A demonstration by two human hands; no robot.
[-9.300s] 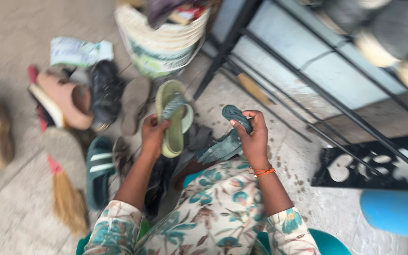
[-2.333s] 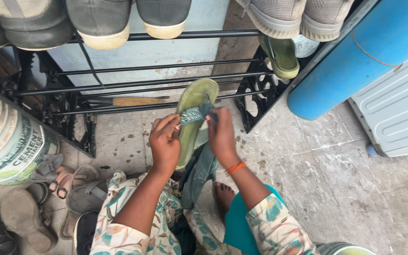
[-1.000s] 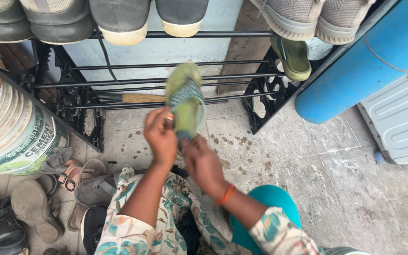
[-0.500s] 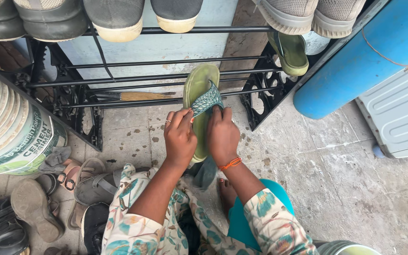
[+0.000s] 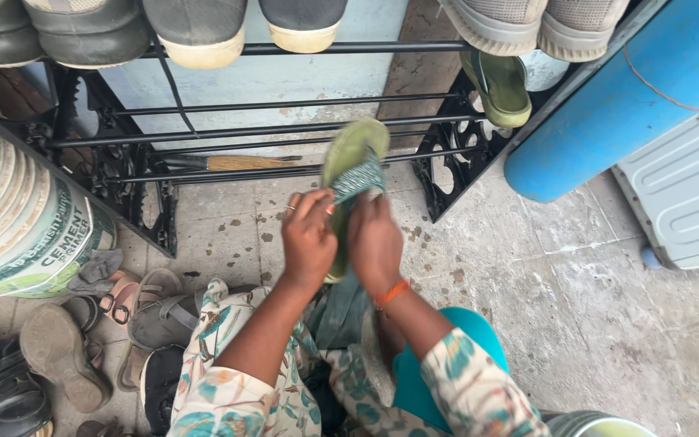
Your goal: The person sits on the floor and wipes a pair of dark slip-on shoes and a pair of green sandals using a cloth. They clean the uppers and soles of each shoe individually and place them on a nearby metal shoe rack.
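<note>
I hold an olive-green sandal with a patterned teal strap up over the floor, toe pointing toward the black metal shoe rack. My left hand grips its left side below the strap. My right hand presses against its right side, holding a grey-green cloth that hangs down over my lap. The sandal is blurred. A matching green sandal hangs on the rack at the right.
Grey shoes and light sneakers line the rack's top shelf. A large paint bucket stands at left, with several sandals piled below it. A blue cylinder and white appliance are at right. A broom lies under the rack.
The sandal has shifted slightly and blurred, and my right hand with the cloth has slid down its side. Earlier I turned from the shoe pile toward the rack.
</note>
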